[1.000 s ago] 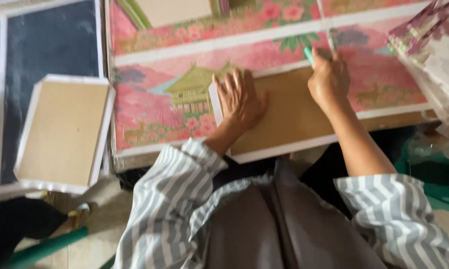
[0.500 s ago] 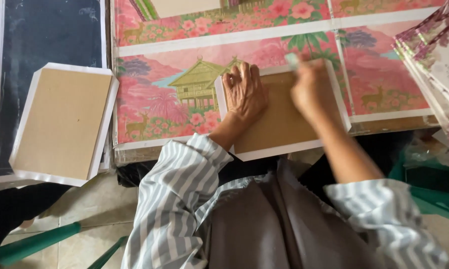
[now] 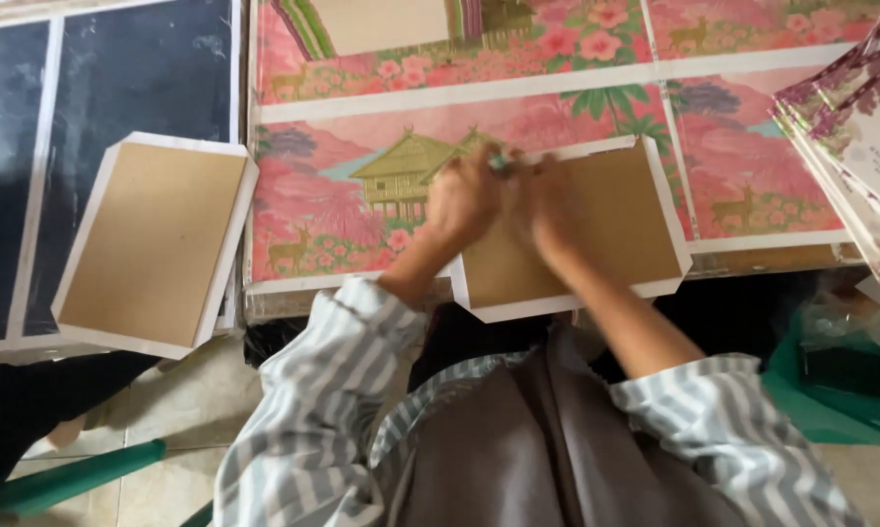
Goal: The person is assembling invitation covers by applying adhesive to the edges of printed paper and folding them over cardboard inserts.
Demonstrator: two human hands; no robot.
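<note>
A brown cardboard board (image 3: 606,224) lies on a white sheet with clipped corners, on top of pink printed sheets (image 3: 332,215) showing a hut, deer and flowers. My left hand (image 3: 462,202) and my right hand (image 3: 547,210) meet at the board's upper left edge, both blurred by motion. A small teal tool (image 3: 498,161) shows between the fingertips; it seems to be in my right hand. My left hand's fingers curl at the board's edge next to the tool, and its grip is unclear. Striped sleeves cover both arms.
A second brown board wrapped in white paper (image 3: 152,244) lies at the left, over dark panels (image 3: 137,78). A fanned stack of purple floral sheets (image 3: 859,127) sits at the right edge. A green container (image 3: 840,390) is at lower right and a green bar (image 3: 69,478) at lower left.
My right hand has swept from the board's upper right corner leftward along the top edge to meet my left hand. My left hand has shifted slightly up toward the top edge.
</note>
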